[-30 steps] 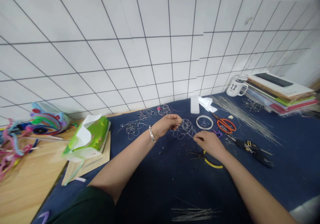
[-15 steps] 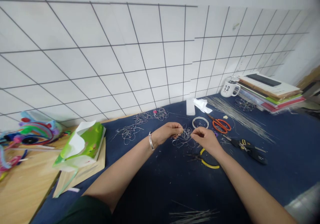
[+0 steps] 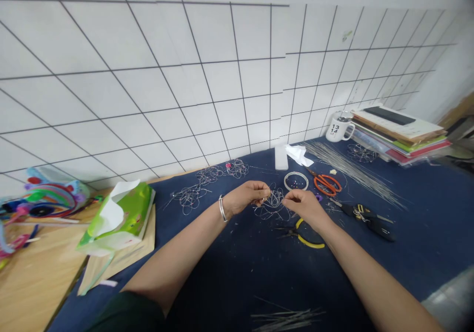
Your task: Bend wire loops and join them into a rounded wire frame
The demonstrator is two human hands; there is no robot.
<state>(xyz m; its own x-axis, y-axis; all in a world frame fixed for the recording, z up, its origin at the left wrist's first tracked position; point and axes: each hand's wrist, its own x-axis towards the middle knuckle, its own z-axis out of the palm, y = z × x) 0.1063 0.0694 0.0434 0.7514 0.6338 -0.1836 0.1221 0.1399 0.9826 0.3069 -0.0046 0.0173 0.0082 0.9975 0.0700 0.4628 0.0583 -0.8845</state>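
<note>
Between my hands is a looped tangle of thin silver wire, held just above the dark blue cloth. My left hand, with a silver bangle at the wrist, pinches the wire's left side. On its right side, the thumb and fingertips of my right hand are closed on the wire too. Just below lie pliers with yellow handles, jaws pointing left. A round white dish with small beads in it sits behind my right hand, beside orange-handled scissors.
Wire bundles lie at the back left. Straight wires spread at the back right, with more wires at the front. Black-handled pliers, a mug, stacked books and a green tissue pack surround the work area.
The view has shifted very slightly. Both hands keep their pinch on the wire in nearly the same place, and the wire loops sit a little differently.
</note>
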